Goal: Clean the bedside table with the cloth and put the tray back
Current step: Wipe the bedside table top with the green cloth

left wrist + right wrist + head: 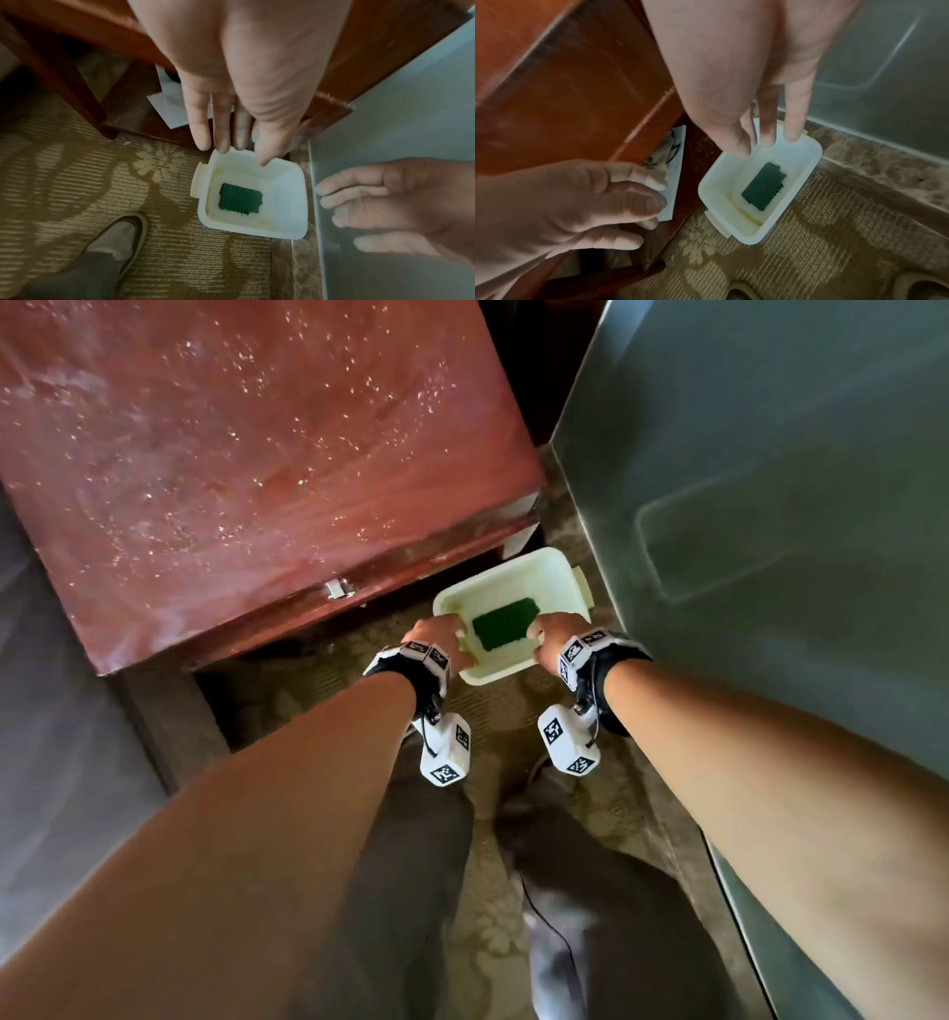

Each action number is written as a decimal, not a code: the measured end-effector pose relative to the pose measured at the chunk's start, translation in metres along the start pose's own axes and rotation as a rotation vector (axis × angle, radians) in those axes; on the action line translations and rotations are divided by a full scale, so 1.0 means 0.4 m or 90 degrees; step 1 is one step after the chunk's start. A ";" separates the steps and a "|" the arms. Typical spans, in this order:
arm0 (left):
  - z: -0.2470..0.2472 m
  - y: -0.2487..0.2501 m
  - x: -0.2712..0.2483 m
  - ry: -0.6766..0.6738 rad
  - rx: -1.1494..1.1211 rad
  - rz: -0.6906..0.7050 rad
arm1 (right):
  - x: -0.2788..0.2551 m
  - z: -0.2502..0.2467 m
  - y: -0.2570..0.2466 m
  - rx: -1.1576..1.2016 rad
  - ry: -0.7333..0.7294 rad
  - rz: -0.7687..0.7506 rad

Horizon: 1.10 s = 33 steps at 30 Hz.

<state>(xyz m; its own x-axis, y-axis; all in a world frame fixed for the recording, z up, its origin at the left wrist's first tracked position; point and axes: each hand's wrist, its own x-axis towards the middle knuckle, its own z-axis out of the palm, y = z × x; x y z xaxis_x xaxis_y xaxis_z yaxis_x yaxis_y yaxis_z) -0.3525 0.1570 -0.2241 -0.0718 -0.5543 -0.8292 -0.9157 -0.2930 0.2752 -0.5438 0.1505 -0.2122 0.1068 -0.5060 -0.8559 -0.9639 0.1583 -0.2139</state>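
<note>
A white plastic tray (552, 577) is seen low over the patterned carpet (77, 182), between the red-brown bedside table (231, 454) on the left and a grey-green panel (770, 480) on the right. Whether it rests on the carpet or is just above it cannot be told. A dark green cloth (506, 625) lies flat on the bottom of the tray, near its middle.

The left hand (436, 642) and the right hand (557, 639) are reached down to the near part of the tray, one at each side. In the left wrist view the fingers (203, 130) of the left hand are held straight and close together, their tips at the rim, with the thumb tip pointing over the inner wall. In the right wrist view the fingers (795, 123) of the right hand are likewise straight, pointing down at the rim. A firm grip is not shown in any view; both hands appear relaxed and unclenched.

The top of the bedside table is speckled with pale flecks. A white paper bag (675, 174) is tucked under the table's lower edge. A shoe (120, 237) stands on the carpet, near the tray.
</note>
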 end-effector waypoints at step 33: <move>0.279 -0.050 0.654 0.003 0.106 0.001 | 0.862 0.266 0.184 -0.087 -0.084 0.040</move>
<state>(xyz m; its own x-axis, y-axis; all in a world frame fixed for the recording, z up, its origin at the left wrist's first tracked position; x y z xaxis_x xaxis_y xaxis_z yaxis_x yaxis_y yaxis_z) -0.3972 0.1050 -0.5008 -0.0715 -0.5583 -0.8265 -0.9685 -0.1595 0.1915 -0.5518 0.0779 -0.5733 0.0683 -0.3825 -0.9214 -0.9928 0.0654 -0.1007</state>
